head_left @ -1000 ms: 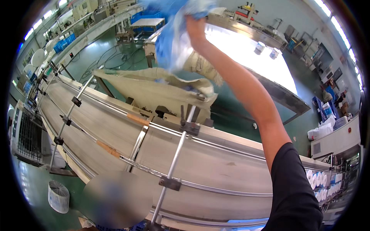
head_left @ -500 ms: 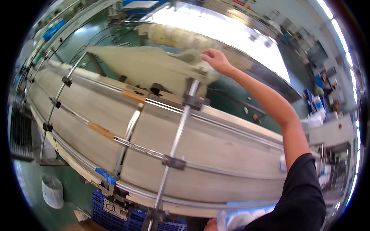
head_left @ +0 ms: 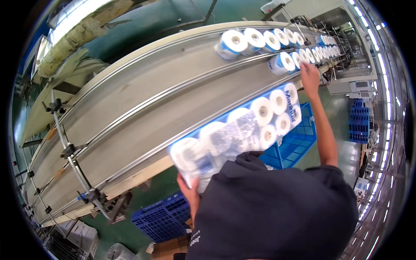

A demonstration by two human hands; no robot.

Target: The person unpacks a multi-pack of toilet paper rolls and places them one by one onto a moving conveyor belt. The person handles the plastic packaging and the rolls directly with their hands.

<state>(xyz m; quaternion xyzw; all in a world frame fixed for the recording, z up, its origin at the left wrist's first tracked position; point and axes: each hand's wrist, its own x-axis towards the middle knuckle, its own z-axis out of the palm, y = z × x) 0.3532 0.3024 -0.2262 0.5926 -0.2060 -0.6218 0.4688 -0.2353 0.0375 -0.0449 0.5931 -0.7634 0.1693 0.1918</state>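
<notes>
A long plastic-wrapped pack of white toilet paper rolls [head_left: 263, 111] lies tilted along the near side of the conveyor, against my body. My left hand [head_left: 189, 189] is closed around its lower left end, fingers on the wrap. Over the conveyor's near edge, my right hand [head_left: 309, 77] reaches forward with its fingers apart, beside the near row of loose toilet rolls [head_left: 286, 62]; whether the fingertips touch a roll is hard to make out. A second row of toilet rolls [head_left: 255, 40] stands in the far lane.
A metal guide rail [head_left: 173, 94] divides the conveyor belt [head_left: 143, 86] into two lanes. Metal cross bars [head_left: 71, 160] span it at the left. A blue crate [head_left: 299, 145] is below the right arm, and a dark blue pallet [head_left: 164, 216] stands under the conveyor.
My view has swung right along the conveyor. The right hand has moved from beyond the far edge to the loose rolls. The pack, barely visible before, now shows fully with the left hand on it.
</notes>
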